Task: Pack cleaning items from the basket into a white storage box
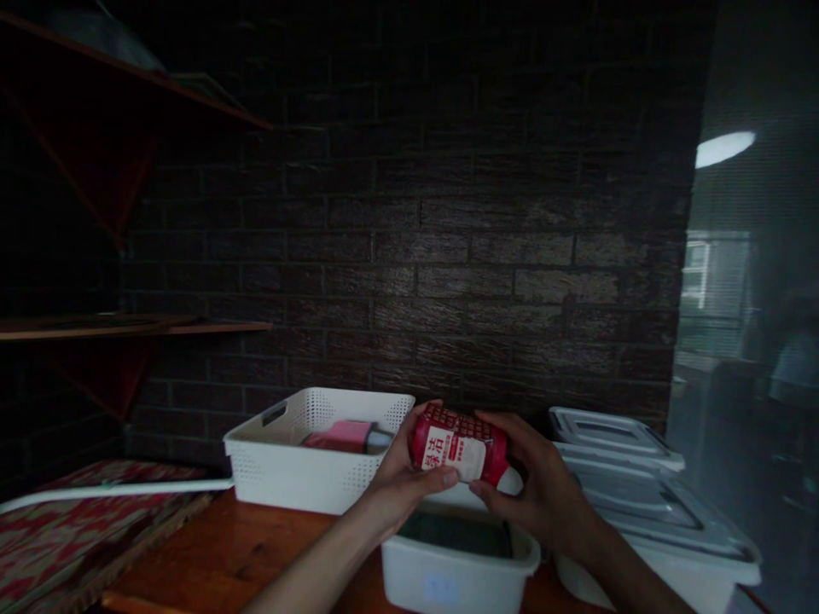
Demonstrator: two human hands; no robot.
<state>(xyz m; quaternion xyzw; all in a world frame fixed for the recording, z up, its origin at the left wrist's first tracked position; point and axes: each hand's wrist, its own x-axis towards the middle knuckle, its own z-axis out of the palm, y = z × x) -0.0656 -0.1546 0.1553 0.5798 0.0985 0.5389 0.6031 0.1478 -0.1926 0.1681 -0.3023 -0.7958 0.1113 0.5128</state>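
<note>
Both my hands hold a red container (457,443) with a white label and printed characters, lying tilted on its side. My left hand (402,477) wraps round its left end, the thumb pressed along the lower edge. At the other end my right hand (541,479) grips with its thumb underneath and fingers over the top. Directly below the container stands a small white bin (457,578) with something dark inside. Left of it is a white perforated basket (285,473), where a pink packet (345,433) and a greyish item lie.
White lidded boxes (646,512) stand at the right, beside a glassy panel (735,409). Wooden shelves (192,327) jut out at the left from a dark brick wall (448,256). A white tube (128,489) crosses a patterned cloth (77,529) near the wooden tabletop (249,546).
</note>
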